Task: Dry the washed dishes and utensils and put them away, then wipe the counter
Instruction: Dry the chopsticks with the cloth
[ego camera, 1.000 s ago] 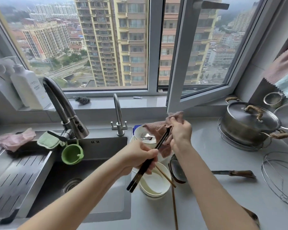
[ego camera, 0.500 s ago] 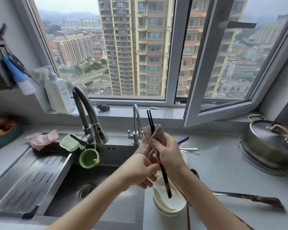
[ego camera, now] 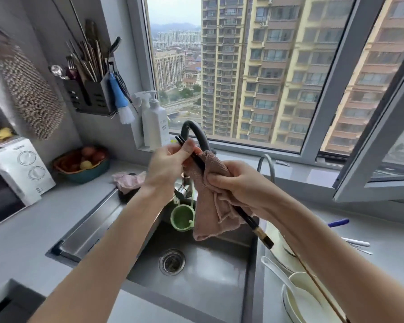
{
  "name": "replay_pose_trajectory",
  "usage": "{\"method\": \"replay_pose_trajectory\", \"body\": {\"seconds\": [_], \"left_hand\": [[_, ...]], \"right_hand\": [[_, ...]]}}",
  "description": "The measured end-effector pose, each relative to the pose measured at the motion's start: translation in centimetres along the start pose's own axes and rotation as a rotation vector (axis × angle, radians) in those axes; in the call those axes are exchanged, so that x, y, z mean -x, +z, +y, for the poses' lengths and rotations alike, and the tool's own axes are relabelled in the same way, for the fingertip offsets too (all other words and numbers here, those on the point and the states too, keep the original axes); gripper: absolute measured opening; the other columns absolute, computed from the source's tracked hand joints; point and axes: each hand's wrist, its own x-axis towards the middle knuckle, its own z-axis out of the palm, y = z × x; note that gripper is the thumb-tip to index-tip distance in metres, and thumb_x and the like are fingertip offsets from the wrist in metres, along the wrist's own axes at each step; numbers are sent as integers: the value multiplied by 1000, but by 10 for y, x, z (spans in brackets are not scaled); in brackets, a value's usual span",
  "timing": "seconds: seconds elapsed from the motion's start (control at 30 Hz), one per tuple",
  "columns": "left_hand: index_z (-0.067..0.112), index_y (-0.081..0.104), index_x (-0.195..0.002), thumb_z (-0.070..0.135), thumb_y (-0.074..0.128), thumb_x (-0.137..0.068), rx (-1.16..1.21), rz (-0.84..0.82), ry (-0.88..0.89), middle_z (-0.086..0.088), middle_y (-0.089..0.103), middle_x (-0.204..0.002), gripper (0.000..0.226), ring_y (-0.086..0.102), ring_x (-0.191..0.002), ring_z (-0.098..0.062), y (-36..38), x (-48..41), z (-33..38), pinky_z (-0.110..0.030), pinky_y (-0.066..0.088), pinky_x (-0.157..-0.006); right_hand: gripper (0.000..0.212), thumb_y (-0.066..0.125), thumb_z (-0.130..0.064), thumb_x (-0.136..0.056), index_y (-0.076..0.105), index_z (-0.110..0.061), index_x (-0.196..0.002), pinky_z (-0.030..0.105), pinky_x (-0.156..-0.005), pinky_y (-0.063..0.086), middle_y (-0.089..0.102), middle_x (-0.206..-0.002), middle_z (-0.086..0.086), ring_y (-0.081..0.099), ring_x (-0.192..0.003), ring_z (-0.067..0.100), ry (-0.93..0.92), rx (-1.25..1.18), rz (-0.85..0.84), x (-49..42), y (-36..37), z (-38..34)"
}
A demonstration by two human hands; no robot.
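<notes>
Over the sink (ego camera: pixel 196 276), my left hand (ego camera: pixel 168 164) pinches the upper ends of a pair of black chopsticks (ego camera: pixel 254 223). They slant down to the right. My right hand (ego camera: pixel 240 185) grips a pink dish cloth (ego camera: pixel 210 206) wrapped round their middle. The lower ends poke out below that hand. White bowls (ego camera: pixel 301 297) with a white spoon (ego camera: pixel 273 269) sit on the counter at the lower right. A black utensil holder (ego camera: pixel 89 94) full of chopsticks and cutlery hangs on the left wall.
The tall grey faucet (ego camera: pixel 196 134) stands behind my hands, with a green cup (ego camera: pixel 182 217) hanging on it. Soap bottles (ego camera: pixel 154 122) stand on the sill. A fruit bowl (ego camera: pixel 82 164), a white appliance (ego camera: pixel 19 169) and a pink rag (ego camera: pixel 128 180) sit on the left counter. An open window sash (ego camera: pixel 378 145) juts in at the right.
The view has swung left, bringing the wall holder into sight. My left hand moved up to the chopsticks' top ends, and they now slant across the sink with the cloth round their middle.
</notes>
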Motion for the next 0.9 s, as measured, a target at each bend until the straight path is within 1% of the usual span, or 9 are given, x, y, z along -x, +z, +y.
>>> {"method": "replay_pose_trajectory", "body": {"seconds": [0.07, 0.17, 0.23, 0.37, 0.5, 0.57, 0.63, 0.8, 0.9], "left_hand": [[16, 64, -62, 27, 59, -89, 53, 150, -32, 10, 64, -53, 30, 57, -65, -13, -37, -29, 5, -28, 48, -67], [12, 59, -68, 19, 56, -93, 115, 284, -59, 13, 62, -46, 26, 58, -51, 0, -105, -81, 9, -13, 50, -55], [12, 58, -68, 18, 55, -93, 142, 324, -84, 12, 60, -42, 26, 57, -42, 2, -151, -116, 11, -12, 49, -49], [9, 56, -68, 18, 56, -93, 228, 330, -210, 8, 60, -42, 26, 58, -39, 0, -246, -178, 9, -14, 51, -45], [9, 56, -69, 21, 54, -95, 282, 370, -215, 7, 62, -44, 28, 61, -42, -2, -334, -232, 10, -16, 52, -44], [10, 55, -70, 22, 51, -96, 284, 415, -155, 8, 61, -42, 29, 61, -43, -2, -368, -258, 20, -17, 53, -45], [10, 55, -70, 21, 51, -96, 199, 438, -42, 10, 62, -44, 28, 61, -47, -2, -393, -281, 33, -15, 53, -47], [14, 61, -69, 16, 57, -93, 17, 471, 383, 14, 66, -52, 24, 63, -51, 0, -404, -325, 79, -16, 55, -54], [13, 65, -72, 20, 60, -91, -94, 483, 602, 8, 67, -66, 20, 64, -58, -5, -395, -343, 115, -19, 56, -59]], "right_hand": [[12, 56, -10, -94, 61, -13, -83, 13, -42, 39, 54, -63, -1, 46, -47, 6, 14, 18, -19, -23, 19, -5], [13, 53, -8, -96, 59, -13, -85, 9, -39, 34, 53, -53, -12, 45, -40, -2, 0, 49, -45, -60, 56, -10], [15, 53, -9, -96, 59, -15, -84, 8, -39, 33, 52, -48, -15, 45, -38, -4, -19, 68, -35, -94, 86, -15], [10, 55, -14, -96, 63, -12, -90, 9, -42, 36, 56, -62, -9, 48, -43, -5, 2, 136, -26, -174, 138, -35], [17, 53, -15, -96, 58, -18, -80, 7, -39, 35, 57, -64, -6, 50, -43, -5, 37, 313, -8, -246, 163, -59], [12, 54, -16, -95, 61, -14, -85, 7, -41, 36, 59, -70, -4, 54, -55, 4, 33, 488, 63, -277, 166, -63], [9, 54, -14, -94, 62, -12, -91, 9, -43, 38, 62, -75, 1, 56, -63, 12, 58, 546, 139, -303, 164, -64], [13, 53, -15, -94, 64, -8, -98, 8, -44, 42, 67, -85, 8, 55, -61, 8, 70, 555, 277, -353, 153, -84], [12, 53, -15, -93, 64, -14, -92, 25, -58, 52, 69, -84, 6, 61, -68, 15, 55, 602, 299, -376, 144, -95]]}}
